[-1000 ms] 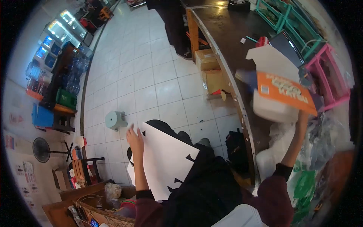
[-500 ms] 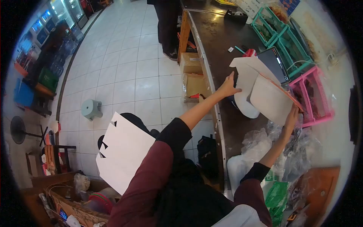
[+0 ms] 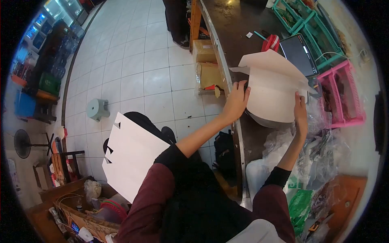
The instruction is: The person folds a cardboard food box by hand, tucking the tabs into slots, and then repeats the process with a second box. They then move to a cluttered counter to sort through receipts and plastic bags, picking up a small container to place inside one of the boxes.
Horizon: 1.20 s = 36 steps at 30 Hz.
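Observation:
On the dark table, a pale paperboard box blank lies partly folded, with creased flaps at its far end. My left hand grips its left edge, fingers bent around the border. On the opposite side, my right hand holds the near right edge, fingertips resting on the board. Something grey and curved shows beneath the near edge; I cannot make out what it is. Another white notched sheet rests across my lap, below my left forearm.
A tablet, a red case and green baskets sit behind the blank. At the right are a pink basket and crumpled plastic bags. A stool stands on the tiled floor; another person's legs are beyond.
The blank has come nearer and turned, its overlapping flaps now spread into one broad panel. My left hand moved down along its left side; my right hand shifted left and up onto it.

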Available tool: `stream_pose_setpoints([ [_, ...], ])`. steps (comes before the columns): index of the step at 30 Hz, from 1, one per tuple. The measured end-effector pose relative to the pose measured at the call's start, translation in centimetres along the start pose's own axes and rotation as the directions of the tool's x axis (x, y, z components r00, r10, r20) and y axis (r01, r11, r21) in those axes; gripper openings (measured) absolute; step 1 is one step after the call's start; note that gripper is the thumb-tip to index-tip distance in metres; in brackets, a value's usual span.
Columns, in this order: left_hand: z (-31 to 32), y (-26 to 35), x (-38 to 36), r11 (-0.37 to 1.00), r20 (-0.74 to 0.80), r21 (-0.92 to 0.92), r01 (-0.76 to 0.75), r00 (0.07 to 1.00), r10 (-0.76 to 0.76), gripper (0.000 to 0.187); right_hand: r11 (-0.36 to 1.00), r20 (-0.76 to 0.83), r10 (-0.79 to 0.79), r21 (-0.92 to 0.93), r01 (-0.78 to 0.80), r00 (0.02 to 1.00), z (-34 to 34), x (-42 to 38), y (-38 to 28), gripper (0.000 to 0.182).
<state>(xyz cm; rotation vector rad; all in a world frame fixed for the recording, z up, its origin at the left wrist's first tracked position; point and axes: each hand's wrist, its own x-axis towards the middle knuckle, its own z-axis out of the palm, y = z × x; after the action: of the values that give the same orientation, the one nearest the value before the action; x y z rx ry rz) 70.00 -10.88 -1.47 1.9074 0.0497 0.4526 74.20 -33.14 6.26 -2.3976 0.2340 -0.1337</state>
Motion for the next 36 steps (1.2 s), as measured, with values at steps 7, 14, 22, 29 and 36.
stream_pose_setpoints([
  [7, -1.5, -0.2, 1.5, 0.999, 0.226, 0.046, -0.004, 0.974, -0.007, 0.046, 0.900, 0.142, -0.037, 0.436, -0.029, 0.989, -1.2, 0.2, 0.8, 0.045],
  [14, -2.2, -0.2, 2.8, 0.988, 0.310, 0.113, -0.101, 0.949, 0.062, 0.040, 0.886, 0.167, -0.024, 0.460, -0.057, 0.986, -0.8, -0.8, -0.4, 0.044],
  [22, -3.3, 0.6, 2.7, 0.994, 0.334, 0.048, -0.100, 0.939, 0.078, 0.047, 0.901, 0.298, 0.132, 0.361, -0.240, 0.945, 0.0, -0.5, -0.4, 0.064],
  [29, -3.3, 0.7, 2.3, 0.990, 0.296, 0.020, -0.138, 0.947, 0.126, 0.042, 0.827, 0.267, -0.013, 0.544, -0.140, 0.964, 0.1, 0.2, 3.0, 0.075],
  [36, -3.4, 1.3, 2.4, 0.993, 0.359, 0.061, -0.096, 0.931, 0.068, 0.044, 0.954, 0.387, -0.108, 0.301, -0.015, 0.916, -0.9, 0.3, 2.1, 0.058],
])
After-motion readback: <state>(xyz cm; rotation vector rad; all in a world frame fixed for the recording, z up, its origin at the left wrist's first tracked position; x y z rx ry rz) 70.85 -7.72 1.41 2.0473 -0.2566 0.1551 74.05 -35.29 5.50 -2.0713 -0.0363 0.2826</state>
